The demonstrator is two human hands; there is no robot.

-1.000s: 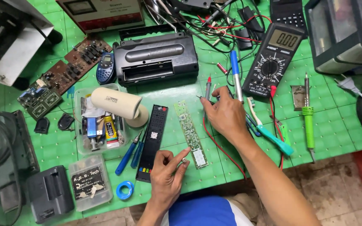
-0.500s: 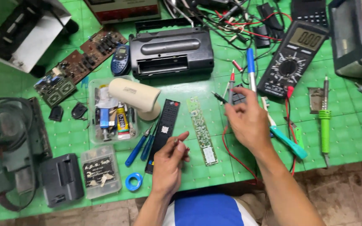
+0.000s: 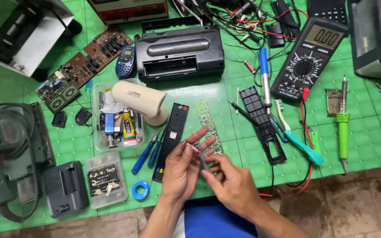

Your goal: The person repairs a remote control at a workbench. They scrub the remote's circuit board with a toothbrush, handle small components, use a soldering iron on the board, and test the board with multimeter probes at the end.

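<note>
Left hand (image 3: 179, 169) pinches a small red cylindrical battery (image 3: 191, 147) at fingertips, near edge of the green cutting-mat bench (image 3: 367, 132). Right hand (image 3: 230, 185) grips a thin dark probe (image 3: 203, 159). Judgement: a loose pinch risks dropping the battery onto the narrow green circuit board (image 3: 208, 123).

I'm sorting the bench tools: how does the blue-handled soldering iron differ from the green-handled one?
The blue-handled soldering iron lies left of the multimeter; the green-handled soldering iron lies to its right, near the mat's edge. The blue one's bare metal shaft points toward the person; the green one's points away, its shaft beside a small metal stand. The blue one sits among loose wires; the green one lies apart. Both lie flat, roughly upright in view, untouched by either hand.
</note>
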